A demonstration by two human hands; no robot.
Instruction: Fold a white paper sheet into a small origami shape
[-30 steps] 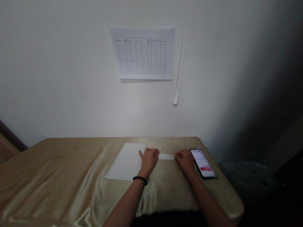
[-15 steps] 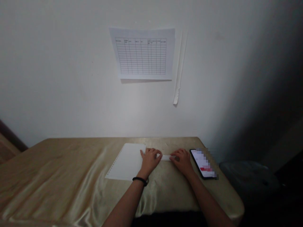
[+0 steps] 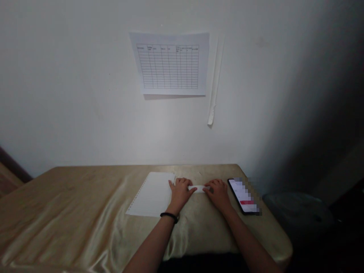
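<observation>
A small white strip of folded paper (image 3: pixel 200 189) lies between my hands, low over the cloth-covered table. My left hand (image 3: pixel 181 192) pinches its left end between thumb and fingers, and a dark band circles that wrist. At the strip's other end, the thumb and fingers of my right hand (image 3: pixel 218 193) are closed on it. Beside my left hand, partly under it, rests a loose-leaf sheet of paper (image 3: pixel 150 195) with punched holes along its left edge.
A phone (image 3: pixel 243 197) with a lit screen lies to the right of my right hand. The table (image 3: pixel 71 212) wears a shiny gold cloth and meets the wall. A printed table sheet (image 3: pixel 170 68) and a narrow white strip (image 3: pixel 214 87) hang on the wall. A dark rounded object (image 3: pixel 298 212) stands right of the table.
My left thumb has shifted slightly right along the folded paper, and more of the paper's left part shows. The right hand stays almost where it was.
</observation>
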